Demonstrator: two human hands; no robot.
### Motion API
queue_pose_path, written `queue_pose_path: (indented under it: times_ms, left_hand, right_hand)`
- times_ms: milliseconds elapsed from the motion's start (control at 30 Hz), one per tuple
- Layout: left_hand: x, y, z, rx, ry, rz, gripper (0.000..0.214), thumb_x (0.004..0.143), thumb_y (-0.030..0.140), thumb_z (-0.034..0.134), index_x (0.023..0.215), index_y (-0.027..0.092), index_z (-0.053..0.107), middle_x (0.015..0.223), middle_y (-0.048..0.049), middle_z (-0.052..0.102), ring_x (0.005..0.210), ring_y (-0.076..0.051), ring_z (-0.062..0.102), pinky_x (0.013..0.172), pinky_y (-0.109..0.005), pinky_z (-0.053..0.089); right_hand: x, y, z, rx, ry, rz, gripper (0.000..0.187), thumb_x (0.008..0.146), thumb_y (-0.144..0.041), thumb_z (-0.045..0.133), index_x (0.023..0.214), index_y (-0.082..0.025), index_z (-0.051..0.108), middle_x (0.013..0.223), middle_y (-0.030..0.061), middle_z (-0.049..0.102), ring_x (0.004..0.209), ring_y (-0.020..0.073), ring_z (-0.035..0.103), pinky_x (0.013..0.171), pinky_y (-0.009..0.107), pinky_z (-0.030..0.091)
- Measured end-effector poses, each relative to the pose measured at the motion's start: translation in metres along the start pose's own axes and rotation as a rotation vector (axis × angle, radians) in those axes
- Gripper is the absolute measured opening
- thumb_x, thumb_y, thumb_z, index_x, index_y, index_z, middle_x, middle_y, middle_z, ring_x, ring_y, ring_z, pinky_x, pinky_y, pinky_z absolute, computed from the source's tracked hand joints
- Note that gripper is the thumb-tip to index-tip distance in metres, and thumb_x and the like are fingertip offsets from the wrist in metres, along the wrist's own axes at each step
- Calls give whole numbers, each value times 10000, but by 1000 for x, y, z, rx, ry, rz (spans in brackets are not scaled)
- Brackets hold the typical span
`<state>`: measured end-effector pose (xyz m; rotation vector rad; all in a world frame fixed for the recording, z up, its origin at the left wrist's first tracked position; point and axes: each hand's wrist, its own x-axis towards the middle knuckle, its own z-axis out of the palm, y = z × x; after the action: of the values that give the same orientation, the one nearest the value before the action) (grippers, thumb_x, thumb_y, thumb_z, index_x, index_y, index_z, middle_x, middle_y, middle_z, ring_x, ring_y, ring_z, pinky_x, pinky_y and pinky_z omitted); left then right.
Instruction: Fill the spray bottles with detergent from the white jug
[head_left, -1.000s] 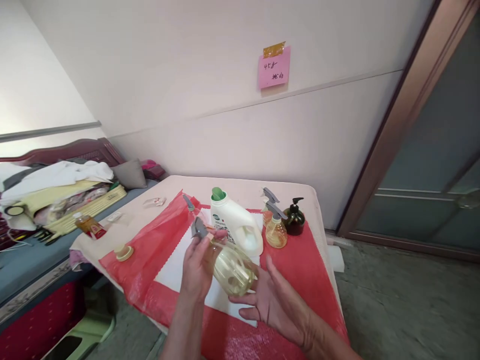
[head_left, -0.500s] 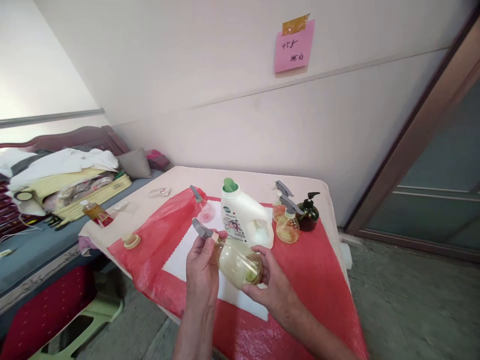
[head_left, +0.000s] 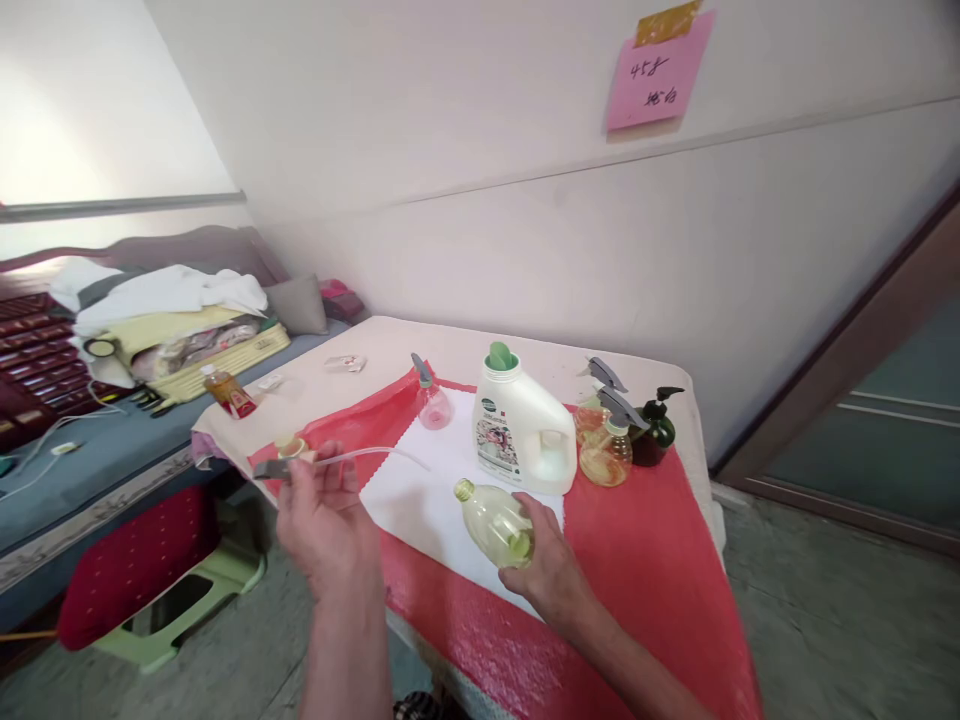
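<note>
My left hand (head_left: 326, 515) is closed on a grey spray nozzle (head_left: 274, 469), whose clear dip tube sticks out to the right above the white sheet. In my right hand (head_left: 544, 560) is a see-through yellow-green bottle (head_left: 496, 524), gripped round its base. It lies tilted, its uncapped neck pointing up and left. A white detergent jug (head_left: 517, 425) with a green piece in its mouth stands just behind the bottle. Further back is a small pink spray bottle (head_left: 435, 408) with a grey head.
On the right stand spray bottles (head_left: 606, 458) with grey heads and a dark green pump bottle (head_left: 656, 435). A white sheet (head_left: 427, 500) lies over red plastic (head_left: 630, 590). An amber bottle (head_left: 229, 392) lies at the table's left edge. A red-topped stool (head_left: 142, 565) stands below.
The spray nozzle has come off the bottle. My left hand has drawn it leftward, baring the dip tube, while my right hand keeps the bottle. The view has shifted.
</note>
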<state>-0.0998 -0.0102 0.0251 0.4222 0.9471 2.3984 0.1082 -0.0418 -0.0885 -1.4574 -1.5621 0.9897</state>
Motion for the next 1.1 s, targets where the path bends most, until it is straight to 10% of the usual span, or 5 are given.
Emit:
queue_pose_path:
  times_ms: [400,700,933,1100]
  left_hand:
    - [5,-13,-4,-17,-45,-223,229,793,356,680,886,162,604,854,-40,675,866,-152,652,766,-269,472]
    - [11,-11,-4,-58,-20,-281,243,781,367,689,883,159,615,860,-56,667,858,-166,648,762,-280,465]
    - [11,-21,-6,-43,-34,-326,286,769,409,686,893,159,625,891,-61,667,854,-161,644,778,-288,458]
    - [15,-21,-8,-34,-45,-303,299,764,432,683,884,163,632,892,-63,668,849,-166,647,773,-293,450]
  right_hand:
    - [17,33,41,-196,89,-10,779,534,-303,795,1230,-200,459,1337,163,514,1322,381,375,1099,548,251]
    - [39,8,1,18,308,34,778,823,-601,502,1429,-160,294,1479,151,361,1377,285,317,1125,479,275]
    - [130,-18,-11,88,409,-18,744,679,-549,669,1260,-118,497,1191,159,628,1091,268,593,976,385,446]
    - [130,-45,-24,84,507,-62,700,606,-524,725,1142,-100,572,1117,176,660,1007,285,620,922,426,470]
